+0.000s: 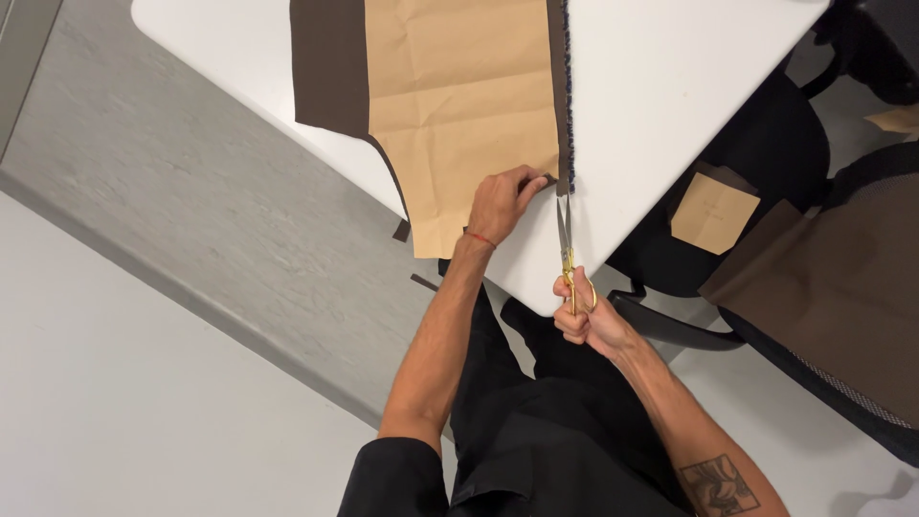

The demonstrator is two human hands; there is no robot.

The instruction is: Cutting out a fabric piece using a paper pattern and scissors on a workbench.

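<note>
Head view, left hand (500, 203) flat on tan paper pattern (459, 105), right hand (582, 316) gripping gold scissors (567, 257)

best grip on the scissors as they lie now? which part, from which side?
Grip the gold handle loops, coming from the table's near edge. The scissors point away from the person, blades along the brown fabric beside the paper pattern. The right hand grips them so; the left hand pins the pattern.
</note>
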